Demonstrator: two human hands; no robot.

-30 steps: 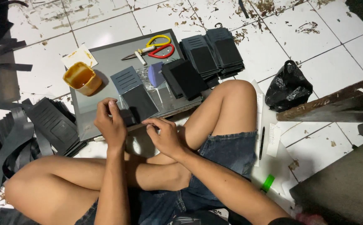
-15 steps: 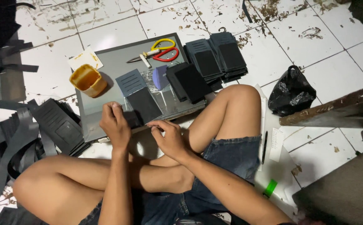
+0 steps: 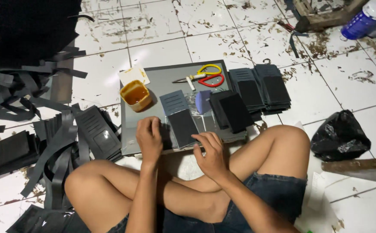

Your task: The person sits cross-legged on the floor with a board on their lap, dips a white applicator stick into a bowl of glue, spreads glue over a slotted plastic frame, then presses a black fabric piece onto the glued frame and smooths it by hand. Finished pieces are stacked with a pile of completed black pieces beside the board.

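Fingers of both hands rest on one dark rectangular piece of leather-like sheet [image 3: 183, 128], which lies flat at the near edge of a grey work board [image 3: 158, 82] on the tiled floor. The left hand [image 3: 149, 139] presses down along the piece's left margin, fingers curled over it rather than pinching. The right hand [image 3: 211, 151] lies open and flat, its fingertips meeting the piece's lower right corner. Neither hand lifts it; both pin it to the board.

The piece's long axis runs away from the person and leans slightly left at the top, so it sits just ahead of and between the two hands. The left hand is a touch closer to its middle.

Just beyond it lies a lighter grey panel with stitched slots [image 3: 173, 101], touching or overlapping its far end. To the left stands a small amber tub of glue-like stuff [image 3: 136, 95]. Farther back lie scissors with yellow and red handles [image 3: 205, 77], and to the right a small bluish block [image 3: 202, 101], then stacks of dark finished panels [image 3: 261, 88]. Black strips and offcuts [image 3: 45, 129] heap up on the person's left. A crumpled black plastic bag [image 3: 339, 136] sits well apart on the right, past the bent knee.
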